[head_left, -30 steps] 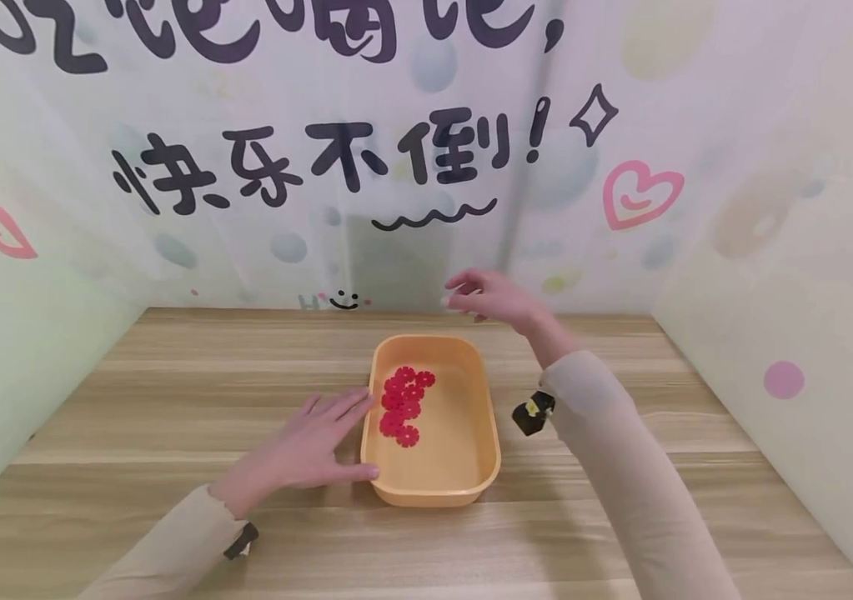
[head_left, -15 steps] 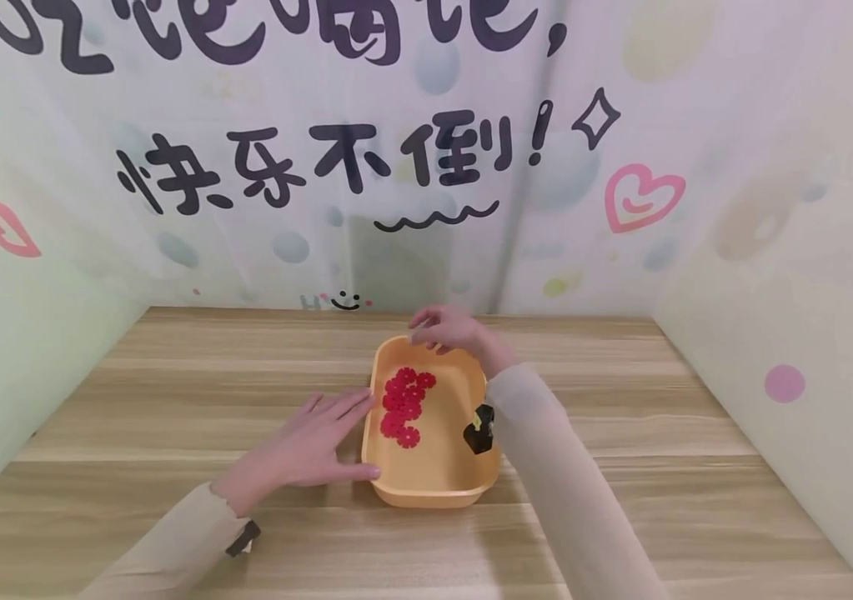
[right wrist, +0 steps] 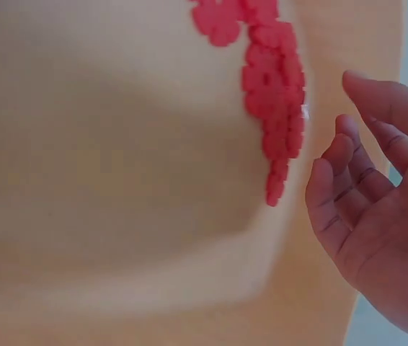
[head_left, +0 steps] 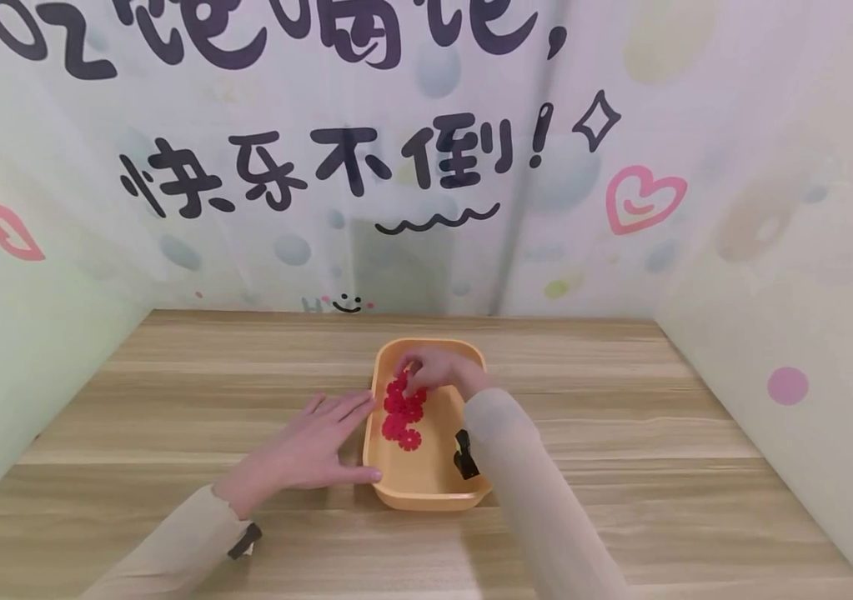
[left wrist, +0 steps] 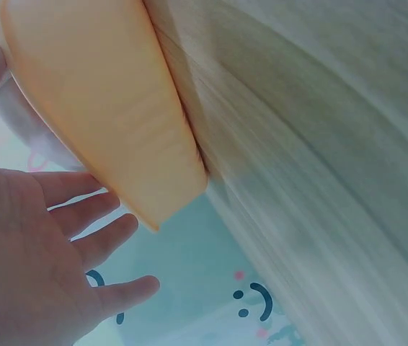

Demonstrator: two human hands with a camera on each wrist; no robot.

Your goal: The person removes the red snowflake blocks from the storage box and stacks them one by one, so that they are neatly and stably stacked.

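Note:
An orange plastic tray (head_left: 429,502) lies on the table, with several red flower-shaped plastic discs (head_left: 402,419) clustered along its left side. My left hand (head_left: 298,450) has its fingers spread at the tray's left edge; fingertips and thumb meet the rim. The left wrist view shows the same hand (left wrist: 31,245) beside the tray's outer wall (left wrist: 110,94). Inside the far end of the tray, my right hand (head_left: 437,368) hovers over the discs and covers some of them. Its fingers (right wrist: 323,194) are loosely bent with nothing between them in the right wrist view, close to the red discs (right wrist: 269,86).
The wood-grain table (head_left: 208,392) stretches out around the tray. A printed white backdrop (head_left: 426,267) rises behind it, with pale side walls (head_left: 771,317) at left and right. A black strap piece (head_left: 466,456) hangs at the right wrist, over the tray.
My right hand has come from beyond the tray's far right, moving left and down into the tray over the discs. The left hand stays at the tray's edge.

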